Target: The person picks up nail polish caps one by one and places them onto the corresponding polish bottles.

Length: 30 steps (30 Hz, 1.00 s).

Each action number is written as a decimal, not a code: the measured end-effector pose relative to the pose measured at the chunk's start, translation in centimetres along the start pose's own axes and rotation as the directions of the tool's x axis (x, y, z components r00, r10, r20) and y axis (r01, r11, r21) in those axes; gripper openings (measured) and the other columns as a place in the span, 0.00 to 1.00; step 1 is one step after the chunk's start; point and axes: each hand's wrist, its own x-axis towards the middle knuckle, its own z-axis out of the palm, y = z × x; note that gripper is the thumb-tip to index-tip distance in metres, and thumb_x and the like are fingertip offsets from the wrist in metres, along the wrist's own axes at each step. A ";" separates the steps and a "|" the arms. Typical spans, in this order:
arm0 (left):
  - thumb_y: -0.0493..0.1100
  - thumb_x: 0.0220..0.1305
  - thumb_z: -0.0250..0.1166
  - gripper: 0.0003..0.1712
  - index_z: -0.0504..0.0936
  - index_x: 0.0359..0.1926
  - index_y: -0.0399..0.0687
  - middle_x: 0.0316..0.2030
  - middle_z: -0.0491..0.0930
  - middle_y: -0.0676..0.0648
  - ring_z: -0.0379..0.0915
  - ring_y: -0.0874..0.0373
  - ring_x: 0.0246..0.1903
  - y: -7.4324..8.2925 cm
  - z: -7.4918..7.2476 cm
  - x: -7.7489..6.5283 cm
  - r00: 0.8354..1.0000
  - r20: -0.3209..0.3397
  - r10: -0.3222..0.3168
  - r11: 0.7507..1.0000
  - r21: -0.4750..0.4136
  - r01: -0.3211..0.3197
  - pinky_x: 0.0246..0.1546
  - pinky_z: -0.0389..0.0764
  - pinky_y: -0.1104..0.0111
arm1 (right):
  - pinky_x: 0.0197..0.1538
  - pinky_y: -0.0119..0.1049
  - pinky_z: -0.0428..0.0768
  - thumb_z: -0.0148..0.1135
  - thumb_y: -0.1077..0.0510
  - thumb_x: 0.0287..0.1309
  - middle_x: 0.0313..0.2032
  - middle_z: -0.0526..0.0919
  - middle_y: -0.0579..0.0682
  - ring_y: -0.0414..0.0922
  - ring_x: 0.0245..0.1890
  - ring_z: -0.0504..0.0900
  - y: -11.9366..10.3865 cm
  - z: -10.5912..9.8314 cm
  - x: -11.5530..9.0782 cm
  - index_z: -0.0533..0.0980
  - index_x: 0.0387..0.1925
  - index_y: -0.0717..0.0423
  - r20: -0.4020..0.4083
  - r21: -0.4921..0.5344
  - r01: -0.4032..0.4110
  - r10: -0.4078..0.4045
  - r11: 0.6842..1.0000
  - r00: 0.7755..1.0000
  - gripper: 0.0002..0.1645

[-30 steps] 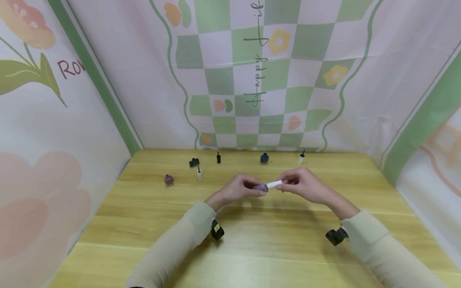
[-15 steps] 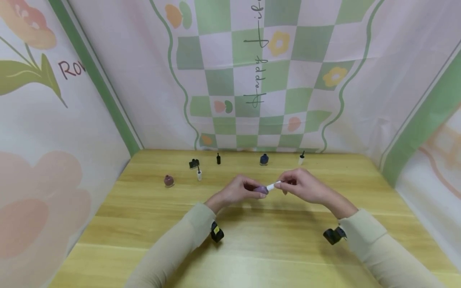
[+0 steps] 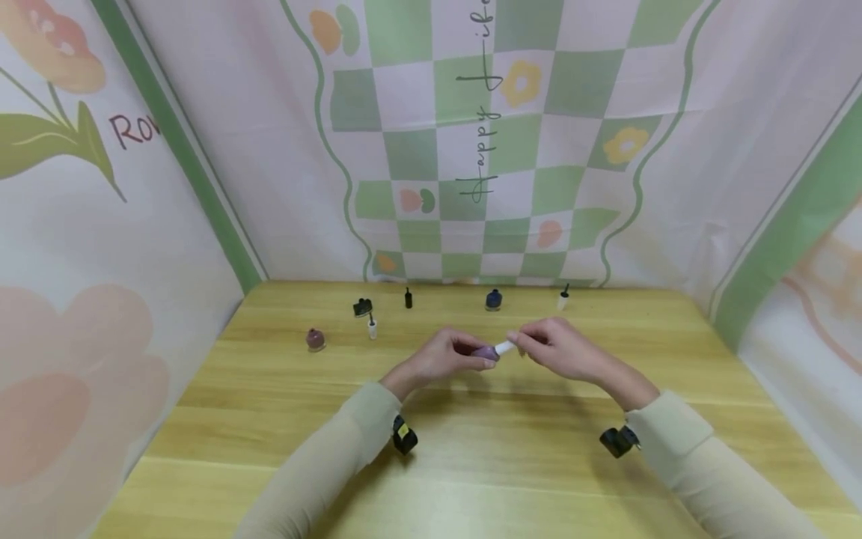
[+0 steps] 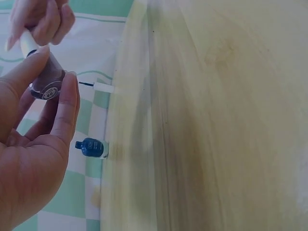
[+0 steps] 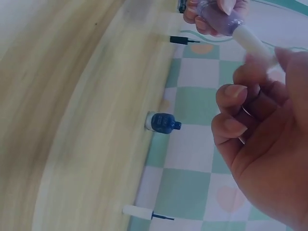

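Head view: person's two bare hands meet over the wood-grain worktop point(image 3: 485, 479), about mid-width, in front of the items along its back edge.
Purple nail polish bottle point(image 3: 485, 352): in the air above the worktop, tilted, neck toward the right hand; left wrist view shows a round label on its base.
White cap point(image 3: 504, 347): in line with the purple bottle, meeting its neck; how tightly seated, cannot tell.
Left hand point(image 3: 443, 353): pinching the purple bottle's body between thumb and fingers.
Right hand point(image 3: 564, 350): thumb and index finger pinching the white cap's far end, other fingers curled in.
Dark blue bottle point(image 3: 494, 300): upright near the back edge, beyond the hands, neck up.
Right white brush cap point(image 3: 563, 299): near the back edge, toward the back right corner, brush up.
Black brush cap point(image 3: 408, 299): near the back edge, left of the blue bottle, brush up.
Black bottle point(image 3: 362, 307): near the back edge, toward the back left corner.
Left white brush cap point(image 3: 373, 328): just in front of the black bottle, brush up.
Dusty-rose bottle point(image 3: 315, 340): upright, closest of all to the left edge.
Backdrop point(image 3: 465, 150): green-white checkered cloth behind the back edge.
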 end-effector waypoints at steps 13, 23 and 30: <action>0.41 0.63 0.74 0.14 0.89 0.50 0.48 0.43 0.88 0.50 0.83 0.55 0.42 -0.1 -0.4 0.2 1.000 -0.004 0.001 1.000 -0.004 -0.001 0.53 0.83 0.49 | 0.28 0.33 0.75 0.65 0.53 0.70 0.29 0.82 0.44 0.43 0.26 0.75 -0.4 -0.8 -0.1 0.85 0.42 0.50 -0.010 -0.002 0.042 -0.042 0.999 0.999 0.07; 0.42 0.64 0.74 0.13 0.89 0.49 0.47 0.42 0.88 0.51 0.83 0.56 0.41 0.3 -0.3 0.0 1.000 0.003 0.017 0.999 0.029 -0.017 0.53 0.83 0.48 | 0.22 0.32 0.71 0.61 0.52 0.74 0.21 0.75 0.38 0.37 0.18 0.67 0.0 -0.7 0.2 0.84 0.37 0.44 0.011 -0.068 0.087 -0.087 0.994 0.996 0.09; 0.42 0.65 0.73 0.12 0.90 0.49 0.46 0.41 0.88 0.51 0.83 0.57 0.39 0.5 -0.2 0.0 0.999 0.005 0.033 0.998 0.047 -0.033 0.50 0.84 0.48 | 0.20 0.31 0.65 0.53 0.52 0.78 0.15 0.65 0.39 0.34 0.13 0.58 0.0 -0.2 0.2 0.79 0.28 0.45 -0.004 -0.067 0.106 -0.107 0.992 0.994 0.18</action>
